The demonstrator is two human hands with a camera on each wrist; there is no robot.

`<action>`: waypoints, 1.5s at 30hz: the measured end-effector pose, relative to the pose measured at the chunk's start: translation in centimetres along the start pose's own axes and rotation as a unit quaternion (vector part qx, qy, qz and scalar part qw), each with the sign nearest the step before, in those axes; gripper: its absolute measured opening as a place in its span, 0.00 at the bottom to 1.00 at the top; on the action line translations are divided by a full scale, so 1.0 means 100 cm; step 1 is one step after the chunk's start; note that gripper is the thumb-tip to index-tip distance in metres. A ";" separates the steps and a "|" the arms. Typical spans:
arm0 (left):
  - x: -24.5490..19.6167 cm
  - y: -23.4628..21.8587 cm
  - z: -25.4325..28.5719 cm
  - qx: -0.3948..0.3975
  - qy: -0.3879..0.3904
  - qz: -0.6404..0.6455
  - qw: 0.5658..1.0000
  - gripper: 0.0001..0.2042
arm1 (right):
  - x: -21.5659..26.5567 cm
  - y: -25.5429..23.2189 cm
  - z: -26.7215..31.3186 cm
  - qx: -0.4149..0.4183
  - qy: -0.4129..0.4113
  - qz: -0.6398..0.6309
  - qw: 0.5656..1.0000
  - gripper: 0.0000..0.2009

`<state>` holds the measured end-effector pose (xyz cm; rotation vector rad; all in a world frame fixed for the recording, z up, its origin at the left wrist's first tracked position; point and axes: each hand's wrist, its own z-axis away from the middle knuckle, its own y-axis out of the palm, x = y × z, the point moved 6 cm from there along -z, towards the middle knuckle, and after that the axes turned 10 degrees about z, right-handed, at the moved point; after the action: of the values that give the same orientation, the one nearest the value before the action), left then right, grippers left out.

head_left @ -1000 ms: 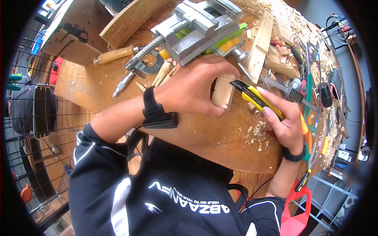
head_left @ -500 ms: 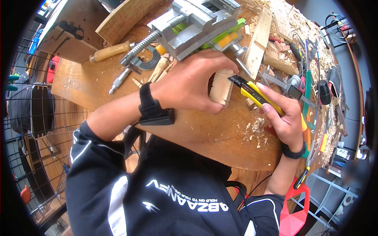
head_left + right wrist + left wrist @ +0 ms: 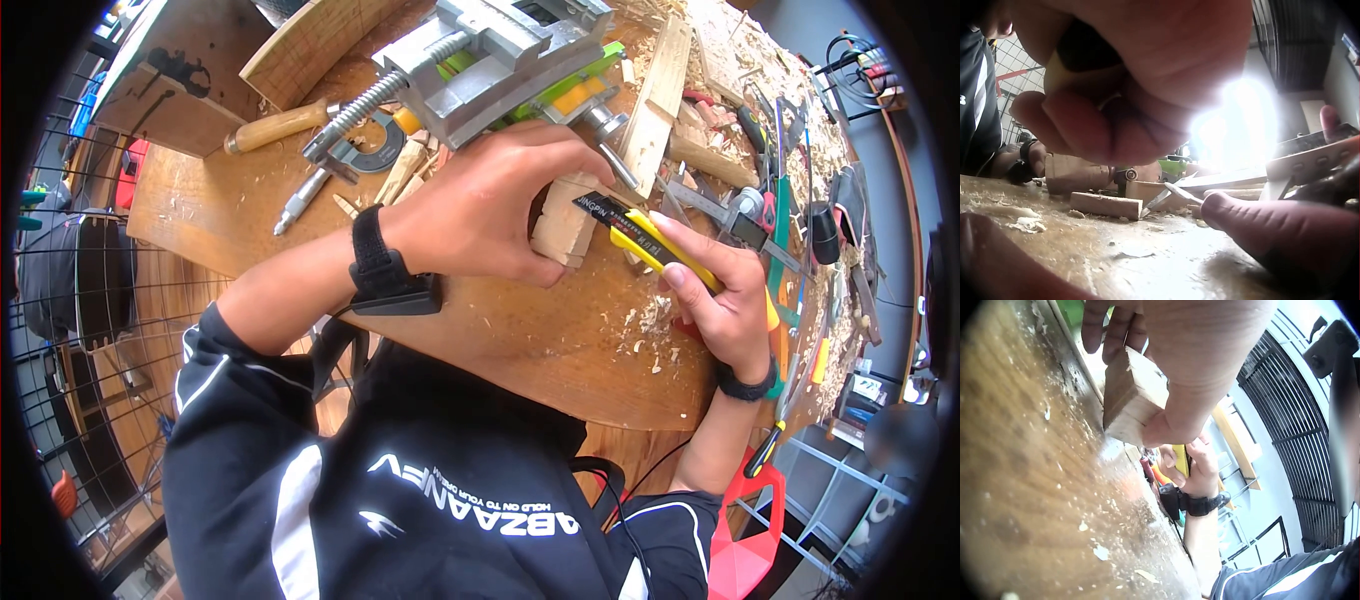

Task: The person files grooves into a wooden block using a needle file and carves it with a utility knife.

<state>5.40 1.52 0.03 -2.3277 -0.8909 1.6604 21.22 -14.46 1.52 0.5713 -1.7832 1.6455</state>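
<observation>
The left hand [image 3: 490,205] grips a small notched wooden block [image 3: 562,222] between thumb and fingers, just below a metal vise. In the left wrist view the thumb presses against the side of the block [image 3: 1132,400]. A yellow and black utility knife [image 3: 640,240] is held in the right hand [image 3: 722,300], its black front end at the block's upper right side. Whether the blade touches the wood cannot be told. In the right wrist view the curled fingers of the right hand [image 3: 1129,87] fill the top and hide most of the knife.
A vise [image 3: 500,75] stands behind the left hand, with a micrometer [image 3: 305,200] and a wooden-handled tool [image 3: 280,127] to its left. Wood strips [image 3: 660,95], a caliper [image 3: 740,230], shavings and several hand tools crowd the right side. A wooden box [image 3: 170,95] is at back left.
The block and left hand have shifted slightly left and the block has tilted in the grip. The knife's front end has moved a little left with it, now overlapping the block's upper edge.
</observation>
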 end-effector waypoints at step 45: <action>0.001 0.001 0.001 0.001 0.010 0.010 1.000 0.34 | -0.011 0.008 0.006 0.046 0.077 -0.089 0.992 0.20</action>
<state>5.41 1.48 -0.12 -2.3559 -0.8647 1.6433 21.29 -15.11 0.17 0.6082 -1.5083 1.6091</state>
